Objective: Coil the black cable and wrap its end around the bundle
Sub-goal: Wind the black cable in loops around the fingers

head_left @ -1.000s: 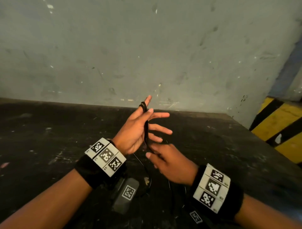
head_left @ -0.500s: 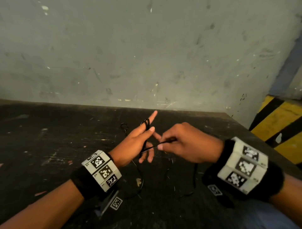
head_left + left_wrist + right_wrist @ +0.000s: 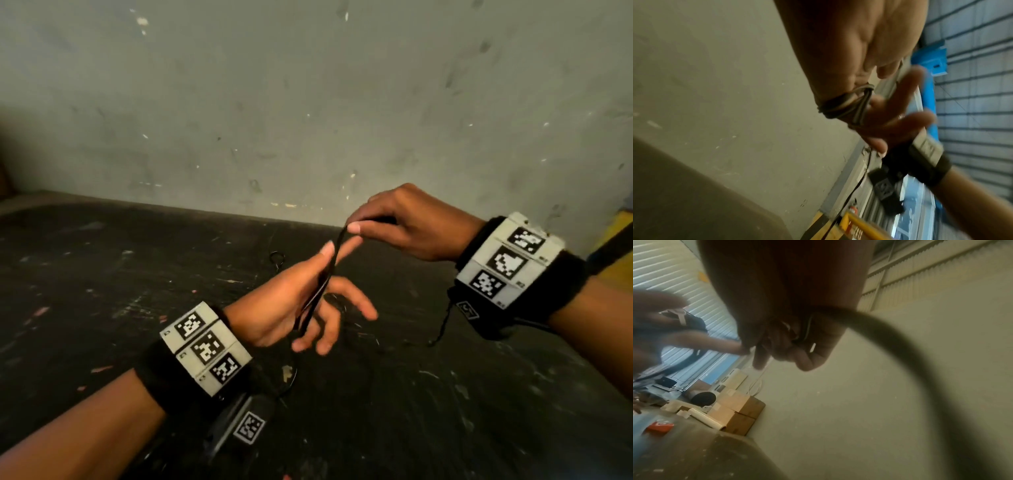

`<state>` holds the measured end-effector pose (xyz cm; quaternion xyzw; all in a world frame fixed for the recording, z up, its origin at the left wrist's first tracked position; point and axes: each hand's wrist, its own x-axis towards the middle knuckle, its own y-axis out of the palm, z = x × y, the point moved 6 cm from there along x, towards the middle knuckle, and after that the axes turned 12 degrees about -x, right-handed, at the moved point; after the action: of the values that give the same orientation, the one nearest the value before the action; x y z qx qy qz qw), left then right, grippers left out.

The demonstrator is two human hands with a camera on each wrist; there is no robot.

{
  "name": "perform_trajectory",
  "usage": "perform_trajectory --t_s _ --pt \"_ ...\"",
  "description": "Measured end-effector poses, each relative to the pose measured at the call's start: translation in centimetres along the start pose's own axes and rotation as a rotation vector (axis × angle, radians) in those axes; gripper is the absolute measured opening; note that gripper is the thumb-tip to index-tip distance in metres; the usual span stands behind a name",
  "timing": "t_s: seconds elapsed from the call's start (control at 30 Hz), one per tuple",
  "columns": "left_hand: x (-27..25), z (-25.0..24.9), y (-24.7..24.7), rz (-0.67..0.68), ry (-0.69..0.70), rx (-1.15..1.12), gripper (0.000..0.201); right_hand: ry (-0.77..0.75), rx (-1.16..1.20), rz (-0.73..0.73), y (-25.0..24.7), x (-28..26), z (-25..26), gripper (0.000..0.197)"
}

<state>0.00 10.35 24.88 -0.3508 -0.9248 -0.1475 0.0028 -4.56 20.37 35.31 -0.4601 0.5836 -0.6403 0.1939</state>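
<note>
My left hand (image 3: 342, 294) is held above the dark table with its fingers spread and straight. Several turns of the thin black cable (image 3: 320, 291) run across its palm, between thumb and index finger. In the left wrist view the cable turns (image 3: 840, 104) lie wound round the thumb side of the hand. My right hand (image 3: 352, 224) is up and to the right, just above the left fingertips. It pinches the cable between thumb and index finger and holds the strand taut. From the right hand the slack cable (image 3: 857, 183) hangs down; it sweeps blurred past the right wrist camera (image 3: 900, 340).
The dark scuffed table (image 3: 102, 274) meets a grey wall (image 3: 308, 102) close behind the hands. A small dark ring (image 3: 276, 257) lies on the table beyond the left hand. Yellow-and-black striping (image 3: 616, 236) shows at the right edge. Cardboard boxes (image 3: 740, 410) stand by the wall.
My right hand has swung with the cable from below the left palm, out to the right, then up above the left fingertips. The left hand has dropped a little and spread its fingers.
</note>
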Motion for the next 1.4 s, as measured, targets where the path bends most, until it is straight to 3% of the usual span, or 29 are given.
perform_trajectory --t_s 0.13,0.2,0.4,0.5,0.63,0.8,0.97,1.03,1.13,1.2,1.4 --pt "-0.6 -1.1 0.1 0.061 -0.047 -0.205 0.071 0.064 0.237 -0.127 3.7 0.0 -0.9 0.036" --pt "-0.8 -1.4 -0.4 0.065 -0.046 -0.24 0.078 0.092 0.363 -0.154 5.1 -0.3 -1.2 0.028" --pt "-0.5 -2.2 -0.5 0.169 -0.012 -0.445 0.084 0.14 0.478 -0.106 9.5 -1.0 1.2 0.023" --pt "0.1 -2.8 -1.2 0.113 0.061 -0.495 0.087 0.137 0.475 0.003 11.6 -1.8 3.9 0.023" --pt "0.8 -3.2 -2.2 -0.051 0.127 -0.423 0.085 0.108 0.372 0.115 11.1 -2.5 6.3 0.022" --pt "1.7 -2.4 -2.1 -0.195 0.176 -0.287 0.08 0.127 0.354 0.414 9.2 -4.1 6.9 0.024" --pt "2.1 -0.3 -1.3 -0.343 0.088 0.221 0.079 0.022 0.186 0.368 5.1 -5.3 7.1 0.018" --pt "2.2 1.2 -0.5 -0.277 0.011 0.345 0.085 0.026 0.162 0.338 3.1 -5.2 6.4 0.018" --pt "1.9 2.9 1.3 -0.137 -0.115 0.333 0.079 0.003 0.106 0.259 -0.2 -5.0 4.7 0.015" --pt "1.6 3.2 2.4 -0.079 -0.168 0.327 0.085 -0.002 0.061 0.222 -2.3 -4.9 3.0 0.014" --pt "1.1 1.7 5.2 0.063 -0.167 0.281 0.085 0.005 -0.052 0.03 -3.8 -4.8 -1.5 0.025"
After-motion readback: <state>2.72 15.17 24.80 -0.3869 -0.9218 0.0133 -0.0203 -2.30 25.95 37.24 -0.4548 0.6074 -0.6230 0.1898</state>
